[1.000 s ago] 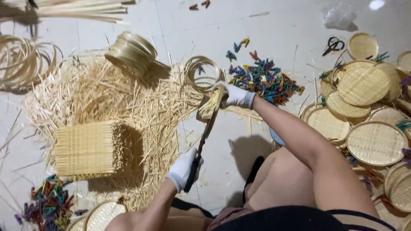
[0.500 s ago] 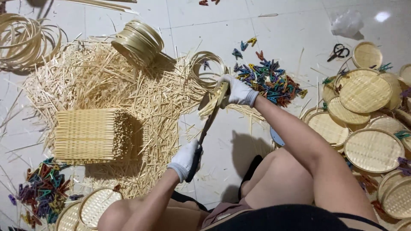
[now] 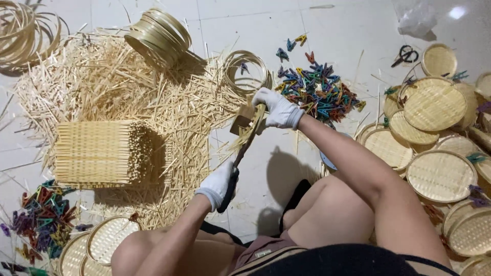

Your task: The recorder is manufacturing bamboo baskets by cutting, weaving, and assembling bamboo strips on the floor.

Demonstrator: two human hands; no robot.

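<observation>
Nearest the body, the left hand (image 3: 217, 184) in a white glove is clenched around the dark handle of a long knife (image 3: 236, 168), its blade angling away toward the woven bamboo piece (image 3: 249, 122). That piece sits on the white floor (image 3: 266, 163) just past the knees, pinched firmly by the gloved right hand (image 3: 279, 108). The step in hand looks like trimming its splint ends; a clean cut calls for a steady hold. Beyond lie loose splints (image 3: 153, 102), coloured clips (image 3: 317, 92) and bamboo hoops (image 3: 158, 36).
</observation>
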